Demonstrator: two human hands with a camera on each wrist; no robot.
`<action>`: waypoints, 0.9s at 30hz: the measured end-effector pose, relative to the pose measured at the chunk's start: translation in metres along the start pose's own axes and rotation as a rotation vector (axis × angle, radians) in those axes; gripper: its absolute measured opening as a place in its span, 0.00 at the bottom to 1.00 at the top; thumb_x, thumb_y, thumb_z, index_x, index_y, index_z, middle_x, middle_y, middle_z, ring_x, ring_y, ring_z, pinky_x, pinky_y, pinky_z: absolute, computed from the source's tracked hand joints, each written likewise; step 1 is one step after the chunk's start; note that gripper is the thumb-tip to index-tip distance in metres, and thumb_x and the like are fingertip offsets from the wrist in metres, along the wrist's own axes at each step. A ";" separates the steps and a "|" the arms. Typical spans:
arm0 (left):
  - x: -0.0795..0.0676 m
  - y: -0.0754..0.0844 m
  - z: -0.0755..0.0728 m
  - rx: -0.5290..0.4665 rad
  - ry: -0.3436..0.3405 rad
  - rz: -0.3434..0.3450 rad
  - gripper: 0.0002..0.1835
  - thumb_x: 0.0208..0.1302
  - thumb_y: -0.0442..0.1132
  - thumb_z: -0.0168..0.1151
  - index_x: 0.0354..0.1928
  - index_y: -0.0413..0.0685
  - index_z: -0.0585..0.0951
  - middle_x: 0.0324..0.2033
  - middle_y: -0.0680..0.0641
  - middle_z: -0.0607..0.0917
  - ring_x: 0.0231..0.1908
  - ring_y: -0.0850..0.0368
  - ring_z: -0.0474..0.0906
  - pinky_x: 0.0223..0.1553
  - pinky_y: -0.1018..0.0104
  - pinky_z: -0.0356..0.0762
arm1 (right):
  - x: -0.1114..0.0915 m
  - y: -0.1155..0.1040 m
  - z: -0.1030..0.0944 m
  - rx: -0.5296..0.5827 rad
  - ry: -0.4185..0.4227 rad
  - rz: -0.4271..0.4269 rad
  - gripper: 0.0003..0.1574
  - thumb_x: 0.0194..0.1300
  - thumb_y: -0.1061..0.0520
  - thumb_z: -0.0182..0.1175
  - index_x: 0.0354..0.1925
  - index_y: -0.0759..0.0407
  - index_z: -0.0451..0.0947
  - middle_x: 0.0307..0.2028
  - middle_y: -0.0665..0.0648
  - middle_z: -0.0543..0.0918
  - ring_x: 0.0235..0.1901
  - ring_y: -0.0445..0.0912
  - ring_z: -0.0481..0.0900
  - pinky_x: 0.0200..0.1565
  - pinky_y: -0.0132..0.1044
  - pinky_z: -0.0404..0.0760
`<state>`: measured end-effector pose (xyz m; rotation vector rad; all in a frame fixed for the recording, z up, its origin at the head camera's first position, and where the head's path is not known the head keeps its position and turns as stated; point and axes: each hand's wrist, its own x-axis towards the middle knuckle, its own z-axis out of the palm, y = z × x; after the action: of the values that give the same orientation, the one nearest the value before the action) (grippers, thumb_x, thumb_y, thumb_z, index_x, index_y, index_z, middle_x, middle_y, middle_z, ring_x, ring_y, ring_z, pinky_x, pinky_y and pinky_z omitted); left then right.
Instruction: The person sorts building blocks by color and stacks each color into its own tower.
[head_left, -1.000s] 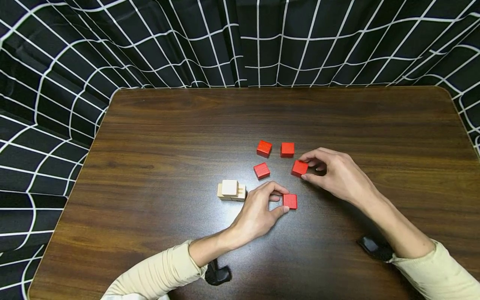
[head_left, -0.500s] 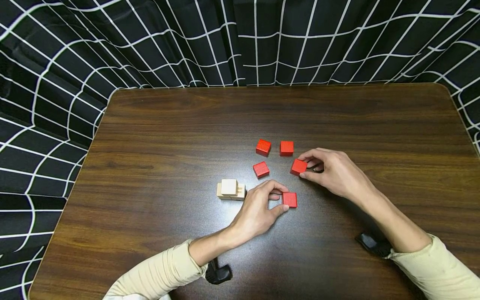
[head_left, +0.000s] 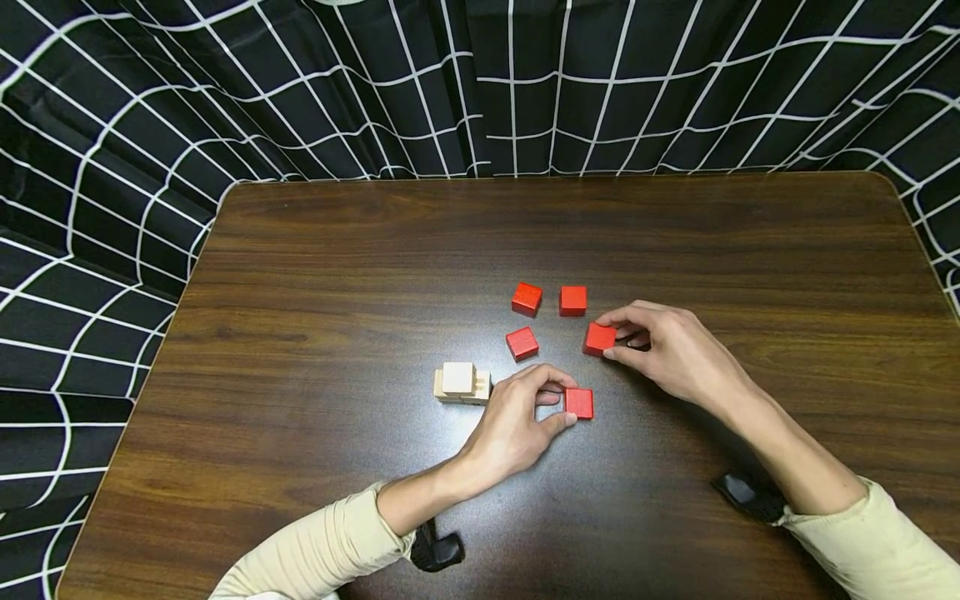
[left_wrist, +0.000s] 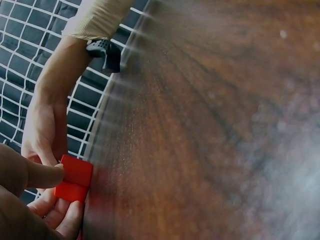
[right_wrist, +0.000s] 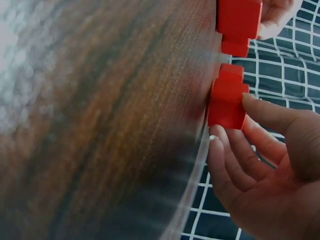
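My left hand [head_left: 517, 421] pinches a red cube [head_left: 578, 403] between thumb and fingers, near the middle of the table. To the right and farther back, my right hand [head_left: 667, 346] pinches a second red cube [head_left: 599, 339] by its right side. The right wrist view has the right hand's thumb and fingers on its red cube [right_wrist: 227, 107], close to the tabletop. In the left wrist view the left hand's thumb and fingers hold a red cube [left_wrist: 72, 191], which overlaps another red block behind it.
Loose red cubes lie beyond the hands: one back left [head_left: 527, 299], another back right [head_left: 573, 301], and a turned cube [head_left: 522, 343] nearer. Pale wooden blocks [head_left: 458, 380], one stacked on top, sit left of my left hand. Gridded black cloth [head_left: 360, 92] borders the brown table [head_left: 337, 267].
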<state>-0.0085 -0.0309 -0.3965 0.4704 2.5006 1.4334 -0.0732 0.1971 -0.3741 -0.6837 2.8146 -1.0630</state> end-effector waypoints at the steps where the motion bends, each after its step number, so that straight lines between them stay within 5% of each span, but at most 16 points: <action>1: 0.000 0.000 0.000 -0.003 -0.001 0.000 0.18 0.57 0.33 0.74 0.49 0.50 0.82 0.45 0.54 0.85 0.46 0.66 0.82 0.50 0.76 0.78 | -0.001 0.000 0.000 0.002 -0.001 -0.003 0.18 0.59 0.62 0.72 0.49 0.57 0.83 0.41 0.51 0.86 0.36 0.43 0.84 0.37 0.41 0.85; 27: 0.000 0.001 0.000 -0.005 -0.016 -0.022 0.18 0.57 0.33 0.74 0.49 0.50 0.82 0.44 0.53 0.85 0.44 0.64 0.83 0.50 0.75 0.78 | -0.025 -0.005 -0.005 0.023 -0.004 -0.045 0.22 0.55 0.64 0.74 0.49 0.52 0.83 0.42 0.44 0.83 0.37 0.40 0.84 0.40 0.29 0.83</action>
<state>-0.0088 -0.0307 -0.3956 0.4504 2.4816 1.4223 -0.0494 0.2077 -0.3699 -0.7499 2.7917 -1.0979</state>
